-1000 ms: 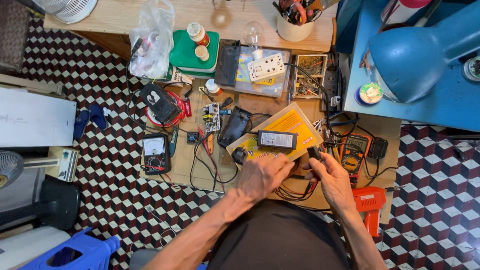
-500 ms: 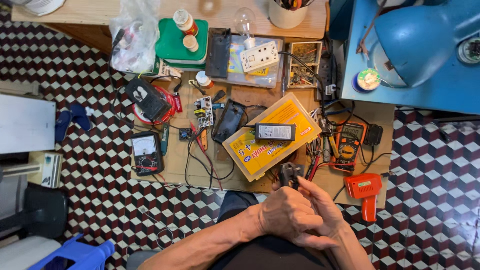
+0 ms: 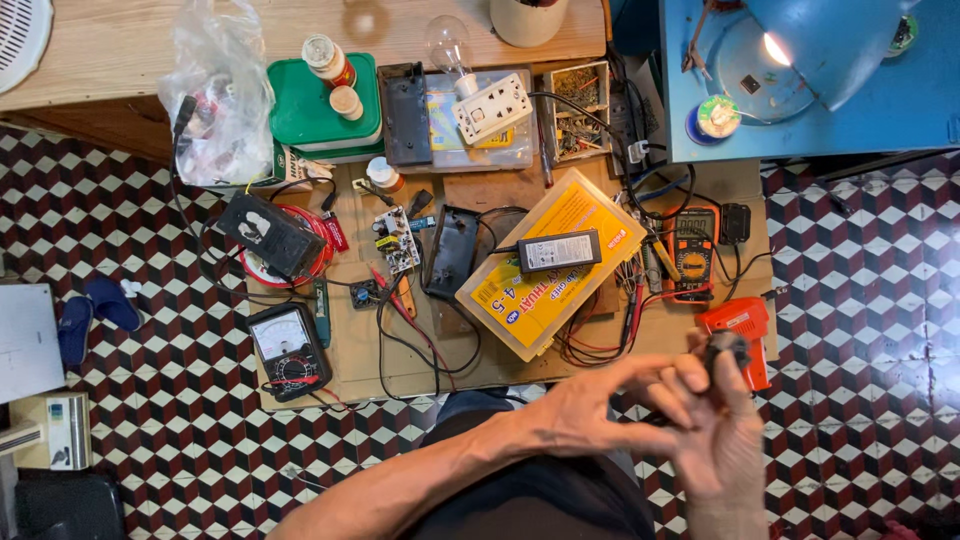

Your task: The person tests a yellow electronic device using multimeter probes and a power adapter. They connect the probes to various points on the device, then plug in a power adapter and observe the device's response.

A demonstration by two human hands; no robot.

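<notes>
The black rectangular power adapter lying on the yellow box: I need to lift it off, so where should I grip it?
Grip the black rectangular power adapter across its two long edges, probably from above. It lies flat on the yellow box with nothing over it; its cord leaves the left end, so keep to the middle.

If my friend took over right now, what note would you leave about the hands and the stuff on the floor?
Right hand: raised, with a small dark part in its fingertip grip.
Left hand: fingers spread, touching the right hand's fingers, holding nothing I can see.
Close by: orange tool just behind the hands; black power adapter lying on the yellow box; orange multimeter to the box's right.
Done or left: can't tell from this picture.
</notes>
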